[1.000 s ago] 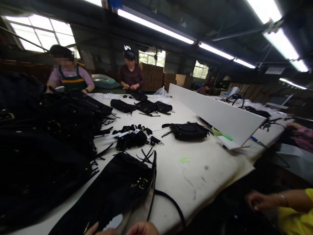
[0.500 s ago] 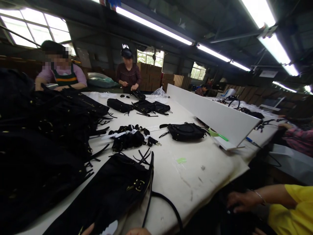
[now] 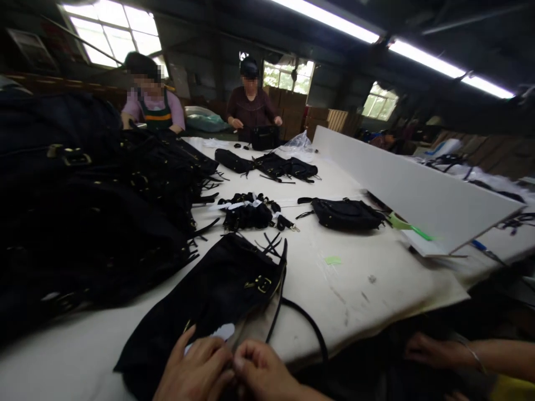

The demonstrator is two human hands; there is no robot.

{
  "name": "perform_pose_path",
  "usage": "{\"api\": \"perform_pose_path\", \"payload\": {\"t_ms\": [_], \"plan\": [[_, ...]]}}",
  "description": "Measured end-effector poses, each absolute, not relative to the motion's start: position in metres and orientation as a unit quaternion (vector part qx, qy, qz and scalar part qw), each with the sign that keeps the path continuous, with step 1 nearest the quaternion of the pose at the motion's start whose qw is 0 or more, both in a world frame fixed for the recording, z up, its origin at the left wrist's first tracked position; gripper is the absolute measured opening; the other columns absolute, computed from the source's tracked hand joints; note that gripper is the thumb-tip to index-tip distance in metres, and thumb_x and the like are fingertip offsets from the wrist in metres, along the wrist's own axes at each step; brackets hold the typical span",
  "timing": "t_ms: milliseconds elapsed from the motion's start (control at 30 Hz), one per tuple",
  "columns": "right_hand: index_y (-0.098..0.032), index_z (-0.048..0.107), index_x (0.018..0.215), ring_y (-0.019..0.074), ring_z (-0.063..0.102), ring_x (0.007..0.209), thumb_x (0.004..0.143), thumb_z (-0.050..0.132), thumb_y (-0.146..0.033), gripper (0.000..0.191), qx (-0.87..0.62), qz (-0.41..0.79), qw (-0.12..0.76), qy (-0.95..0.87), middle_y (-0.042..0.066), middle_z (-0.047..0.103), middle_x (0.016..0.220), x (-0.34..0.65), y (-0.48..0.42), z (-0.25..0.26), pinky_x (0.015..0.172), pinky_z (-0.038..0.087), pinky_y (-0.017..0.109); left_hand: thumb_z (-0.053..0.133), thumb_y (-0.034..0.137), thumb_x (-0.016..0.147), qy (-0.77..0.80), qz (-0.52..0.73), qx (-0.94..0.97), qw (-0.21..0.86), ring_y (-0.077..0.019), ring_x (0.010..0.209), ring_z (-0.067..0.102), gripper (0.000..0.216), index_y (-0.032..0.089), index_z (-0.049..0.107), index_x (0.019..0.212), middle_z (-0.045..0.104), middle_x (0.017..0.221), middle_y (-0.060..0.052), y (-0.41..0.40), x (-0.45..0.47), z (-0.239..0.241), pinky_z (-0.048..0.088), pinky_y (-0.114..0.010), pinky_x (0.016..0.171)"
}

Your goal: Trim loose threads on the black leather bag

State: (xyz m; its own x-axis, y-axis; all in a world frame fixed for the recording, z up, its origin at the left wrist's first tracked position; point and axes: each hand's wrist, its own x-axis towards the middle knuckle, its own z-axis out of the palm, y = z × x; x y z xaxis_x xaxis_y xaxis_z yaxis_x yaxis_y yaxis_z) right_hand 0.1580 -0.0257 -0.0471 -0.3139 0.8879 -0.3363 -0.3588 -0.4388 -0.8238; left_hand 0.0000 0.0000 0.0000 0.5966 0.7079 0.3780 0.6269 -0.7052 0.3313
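At the near edge of the table (image 3: 376, 289), my left hand (image 3: 194, 370) and right hand (image 3: 267, 373) pinch the near end of the black bag (image 3: 209, 301) by its white tag (image 3: 219, 332); next comes careful fingertip work there.

I'm looking across a long white counter (image 3: 376, 289) in a dim workshop. A white board (image 3: 418, 195) stands on edge along its right side. Fluorescent tubes (image 3: 418, 55) run along the dark ceiling. Daylight comes through a big paned window (image 3: 117, 28) at the far left and smaller windows (image 3: 288, 78) in the back wall. Cardboard boxes (image 3: 292, 108) are stacked beneath them.
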Motion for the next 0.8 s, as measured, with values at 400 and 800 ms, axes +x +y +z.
{"api": "perform_pose_path", "payload": {"t_ms": [400,800], "plan": [[-0.014,0.065,0.072,0.0067,0.049,0.046,0.06,0.086,-0.038,0.034,-0.447,0.724,0.485,-0.204,-0.001,0.064,0.061,0.167,-0.04,-0.034,0.044,0.043,0.018,0.038,0.015,0.091,0.47,0.179,0.824,0.261,-0.0143,0.09,0.054,0.021,0.023,0.057,0.087,0.058,0.089,0.001,-0.022,0.008,0.024,0.022,-0.055,0.108],[-0.014,0.065,0.067,0.0068,0.051,0.043,0.049,0.092,-0.035,0.038,-0.456,0.749,0.461,-0.138,-0.003,0.06,0.05,0.171,-0.043,-0.039,0.042,0.041,0.017,0.041,0.016,0.09,0.458,0.158,0.82,0.303,-0.0158,0.094,0.052,0.016,0.021,0.055,0.084,0.056,0.088,0.002,-0.023,0.01,0.031,0.016,-0.053,0.111]]}}
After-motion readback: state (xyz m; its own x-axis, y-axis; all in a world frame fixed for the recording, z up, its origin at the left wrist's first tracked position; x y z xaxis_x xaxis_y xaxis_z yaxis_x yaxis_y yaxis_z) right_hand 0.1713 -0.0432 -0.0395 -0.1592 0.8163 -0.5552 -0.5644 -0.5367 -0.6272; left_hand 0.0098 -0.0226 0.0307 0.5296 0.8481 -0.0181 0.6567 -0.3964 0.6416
